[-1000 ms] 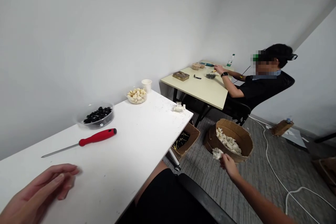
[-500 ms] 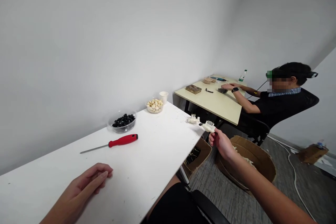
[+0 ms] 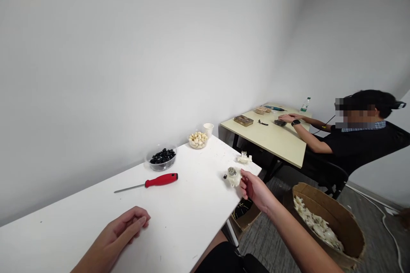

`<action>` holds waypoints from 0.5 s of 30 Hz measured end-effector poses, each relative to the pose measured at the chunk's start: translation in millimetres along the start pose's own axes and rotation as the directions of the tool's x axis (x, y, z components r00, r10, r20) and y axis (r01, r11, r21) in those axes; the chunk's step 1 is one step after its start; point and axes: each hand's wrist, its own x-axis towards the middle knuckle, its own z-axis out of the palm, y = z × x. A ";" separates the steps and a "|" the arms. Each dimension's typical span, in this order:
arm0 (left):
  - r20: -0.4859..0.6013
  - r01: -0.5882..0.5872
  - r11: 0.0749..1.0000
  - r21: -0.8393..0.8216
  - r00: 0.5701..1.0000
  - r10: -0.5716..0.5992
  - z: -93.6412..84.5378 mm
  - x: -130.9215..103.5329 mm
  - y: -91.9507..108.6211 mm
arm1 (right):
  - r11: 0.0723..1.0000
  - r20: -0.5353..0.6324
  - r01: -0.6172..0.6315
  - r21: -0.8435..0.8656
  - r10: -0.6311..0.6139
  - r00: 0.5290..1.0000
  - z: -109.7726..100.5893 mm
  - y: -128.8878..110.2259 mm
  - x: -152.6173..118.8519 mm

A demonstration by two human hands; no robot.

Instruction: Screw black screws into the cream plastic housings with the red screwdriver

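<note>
Over the right edge of the white table (image 3: 179,217), my right hand (image 3: 254,190) grips a cream plastic part (image 3: 233,178) that has a grey round face and a small black tip. A second cream part (image 3: 244,158) sits at the table's far right corner. My left hand (image 3: 126,232) rests on the table with its fingers curled together; I cannot make out anything in it. Beyond it lies a screwdriver with a red handle (image 3: 162,179). Behind the screwdriver is a clear bowl of black pieces (image 3: 163,156), and farther right a bowl of cream pieces (image 3: 197,140).
A paper cup (image 3: 208,129) stands beside the cream pieces. Below right are a cardboard box of cream parts (image 3: 320,228) and a smaller box (image 3: 246,222). A person (image 3: 361,136) sits at a yellowish table (image 3: 272,140) holding a bottle (image 3: 305,104).
My right hand has moved left with the cream part and turned it, away from the part at the corner. The view has shifted, showing more of the large box. My left hand keeps its pose.
</note>
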 end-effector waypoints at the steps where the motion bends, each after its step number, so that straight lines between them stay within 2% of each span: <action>1: 0.041 -0.011 1.000 0.002 0.999 0.011 -0.6 -0.2 -1.6 | 0.999 0.044 -0.046 -0.010 0.046 0.998 7.4 1.1 0.8; 4: 0.106 -0.020 1.000 0.006 0.994 0.019 -2.4 -1.0 -5.1 | 0.983 0.137 -0.176 -0.052 0.182 0.974 28.1 4.2 3.2; 7: 0.138 -0.020 1.000 -0.004 0.990 0.020 -3.5 -1.6 -7.1 | 0.968 0.167 -0.234 -0.086 0.245 0.955 43.8 6.5 6.8; 15: 0.161 -0.005 1.000 -0.029 0.987 0.009 -2.8 -3.7 -5.0 | 0.973 0.079 -0.173 -0.152 0.186 0.979 64.0 12.8 25.6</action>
